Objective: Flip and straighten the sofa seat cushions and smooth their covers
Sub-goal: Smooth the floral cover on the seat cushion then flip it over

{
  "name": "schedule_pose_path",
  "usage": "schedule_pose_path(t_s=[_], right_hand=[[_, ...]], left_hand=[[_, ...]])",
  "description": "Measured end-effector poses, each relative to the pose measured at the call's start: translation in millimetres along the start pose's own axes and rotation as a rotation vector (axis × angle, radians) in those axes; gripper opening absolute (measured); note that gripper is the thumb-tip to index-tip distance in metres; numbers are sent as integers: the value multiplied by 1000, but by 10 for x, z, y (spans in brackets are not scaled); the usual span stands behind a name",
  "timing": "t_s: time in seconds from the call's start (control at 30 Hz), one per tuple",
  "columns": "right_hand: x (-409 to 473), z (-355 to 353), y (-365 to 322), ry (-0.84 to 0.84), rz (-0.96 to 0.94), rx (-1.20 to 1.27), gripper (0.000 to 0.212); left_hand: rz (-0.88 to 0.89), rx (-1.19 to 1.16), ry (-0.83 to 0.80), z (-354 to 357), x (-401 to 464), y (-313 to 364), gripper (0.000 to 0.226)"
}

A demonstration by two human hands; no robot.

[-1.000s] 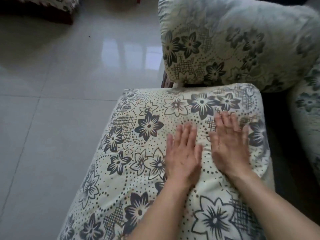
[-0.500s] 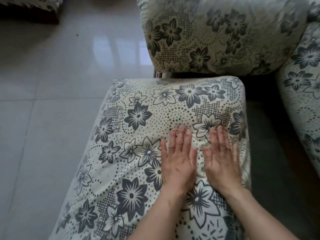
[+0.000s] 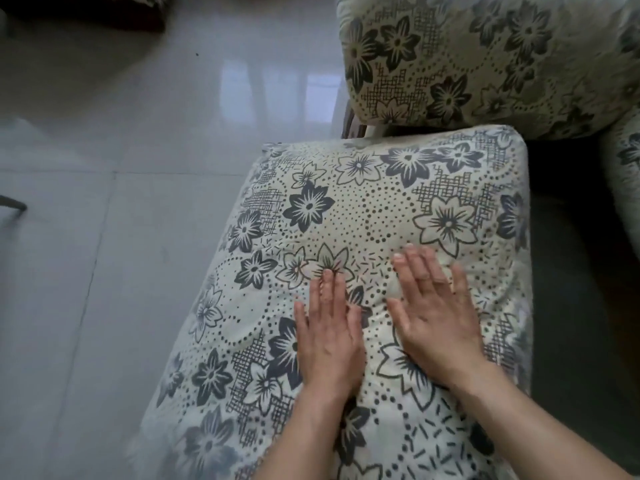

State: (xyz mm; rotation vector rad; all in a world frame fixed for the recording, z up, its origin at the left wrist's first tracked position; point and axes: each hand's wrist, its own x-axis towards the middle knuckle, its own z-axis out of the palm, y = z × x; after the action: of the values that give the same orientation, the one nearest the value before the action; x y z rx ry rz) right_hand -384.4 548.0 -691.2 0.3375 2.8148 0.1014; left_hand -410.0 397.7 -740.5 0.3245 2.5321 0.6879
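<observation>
Fingers straight & flat, gripping nothing: left hand (image 3: 327, 336) & right hand (image 3: 434, 315) press palms-down side by side on floral seat cushion (image 3: 363, 216), which lies w/ far edge under floral back cushion (image 3: 485, 57), tiled floor (image 3: 104, 237) to its left.

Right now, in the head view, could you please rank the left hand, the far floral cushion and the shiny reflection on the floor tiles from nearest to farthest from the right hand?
1. left hand: just left of the right hand, on the same seat cushion.
2. far floral cushion: beyond, top right.
3. shiny reflection on the floor tiles: far upper left.
</observation>
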Motion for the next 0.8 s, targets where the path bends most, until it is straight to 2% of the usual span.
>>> schedule_pose_path(t_s=[0.13,0.2,0.27,0.37,0.4,0.5,0.53,0.57,0.63,0.7,0.73,0.77,0.8], right_hand=[[133,-503,-443,131,-51,54,68],[138,-630,-673,259,-145,74,62],[65,-442,-722,163,-220,27,59],[-69,18,-545,-82,-215,-141,62],[-58,59,-532,-113,-200,-165,61],[10,-39,-675,-126,-215,-244,66],[49,-74,-753,-66,-221,-237,75],[99,-119,-853,-16,-236,-189,81],[162,-355,-1231,97,-254,-32,71],[169,-512,-1464,252,-310,50,61],[142,-441,-1475,237,-351,44,60],[88,-293,-1437,196,-405,-5,60],[15,-105,-1353,106,-445,-53,59]], left_hand=[[67,-99,-10,-109,30,-56,54],[89,-387,49,-230,-30,-87,50],[17,-603,242,-410,-42,-207,49],[-137,-427,560,-515,-102,-573,54],[-174,-350,552,-473,-144,-680,57],[-236,-112,174,-87,-369,-843,62],[-247,-82,71,11,-419,-878,61],[-237,-110,40,43,-423,-892,60],[-212,-277,115,-124,-414,-925,58],[-229,-421,332,-300,-429,-981,56],[-285,-409,436,-305,-470,-1062,57],[-340,-329,459,-246,-542,-1151,59],[-370,-236,386,-148,-622,-1215,61]])
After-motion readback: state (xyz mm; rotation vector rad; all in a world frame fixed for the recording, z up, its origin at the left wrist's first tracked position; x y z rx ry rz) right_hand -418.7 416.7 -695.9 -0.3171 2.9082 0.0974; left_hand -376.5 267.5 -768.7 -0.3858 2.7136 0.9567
